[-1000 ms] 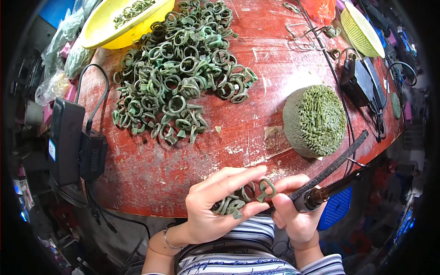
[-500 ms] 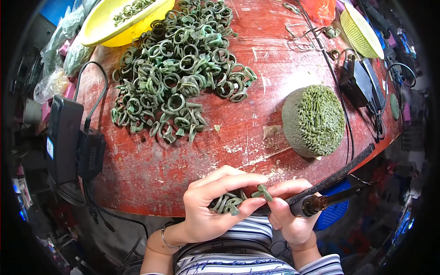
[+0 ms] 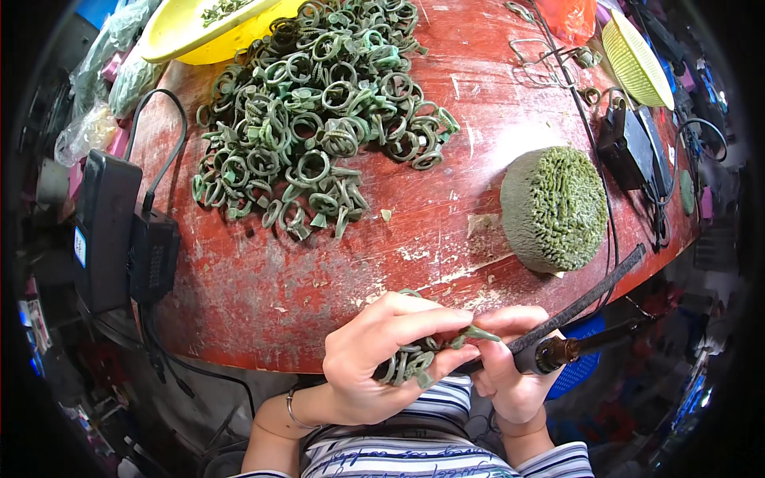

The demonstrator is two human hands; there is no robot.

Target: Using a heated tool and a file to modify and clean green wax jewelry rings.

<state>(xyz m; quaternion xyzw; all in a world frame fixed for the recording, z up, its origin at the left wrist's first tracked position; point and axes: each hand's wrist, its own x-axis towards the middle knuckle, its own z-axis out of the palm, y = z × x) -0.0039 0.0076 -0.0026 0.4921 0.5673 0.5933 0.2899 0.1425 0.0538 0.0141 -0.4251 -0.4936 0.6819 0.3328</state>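
Observation:
My left hand (image 3: 366,350) is closed around several green rings (image 3: 406,365) just above the table's front edge. At its fingertips a green piece (image 3: 482,334) is tilted almost edge-on, with my right thumb and forefinger against it. My right hand (image 3: 514,374) also holds a pen-like tool (image 3: 566,350) with a dark barrel and thin tip, alongside a long dark file-like strip (image 3: 598,291) that points up to the right. Beyond my hands lie a large heap of similar rings (image 3: 319,119) and a round, rough-topped green block (image 3: 558,207).
The red table (image 3: 231,295) carries a yellow basin (image 3: 207,44) with small pieces, a pale yellow basket (image 3: 637,60), an orange bag (image 3: 566,16), black power boxes (image 3: 103,231) with cables at left, and another black box (image 3: 625,147) at right. A blue basket (image 3: 582,366) sits below.
The green piece at my fingertips has turned from showing its loop to lying edge-on. The tool and strip have tilted slightly, and the view of the table has shifted a little.

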